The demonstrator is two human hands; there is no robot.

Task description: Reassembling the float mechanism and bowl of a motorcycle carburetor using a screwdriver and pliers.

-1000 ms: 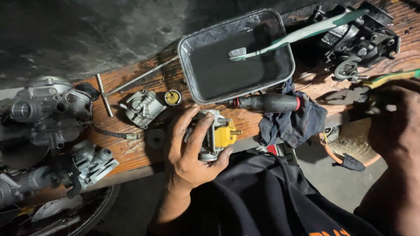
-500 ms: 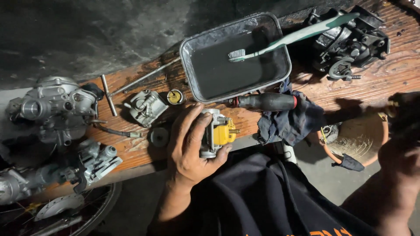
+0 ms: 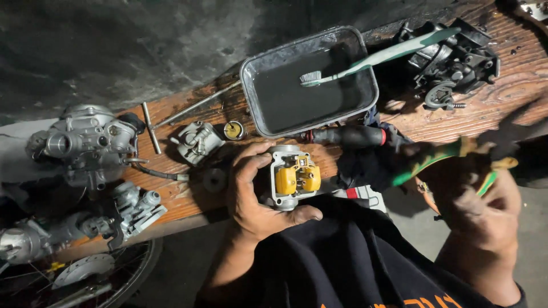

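Two hands are at work close to the body, over the dark shirt (image 3: pixel 342 262). Nearest the middle, the left hand (image 3: pixel 257 199) is wrapped around a small metal carburettor body (image 3: pixel 291 177), thumb under it and fingers up its left side, so that the open face with the yellow float looks up toward the camera. Its long axis runs near to far, roughly upright in the view. It is held just off the front edge of the counter (image 3: pixel 502 97), not resting on it.

Off to the right, at about the same nearness, the right hand (image 3: pixel 479 199) is clenched on something green and yellow (image 3: pixel 445 157); motion blur smears it, so it may be a tool or a can, and I cannot tell which. That thing points leftward toward the carburettor, with a dark rag (image 3: pixel 365 165) and a black-handled screwdriver (image 3: pixel 348 137) lying between them. The right hand is the free mover; the left only steadies.

Farther out on the counter sits a grey tray (image 3: pixel 251 74) of dark liquid, a toothbrush (image 3: pixel 377 60) leaning across it. Left of the tray lie a T-handled wrench (image 3: pixel 151 128), a small part (image 3: pixel 197 141) and a larger carburettor (image 3: pixel 85 142).
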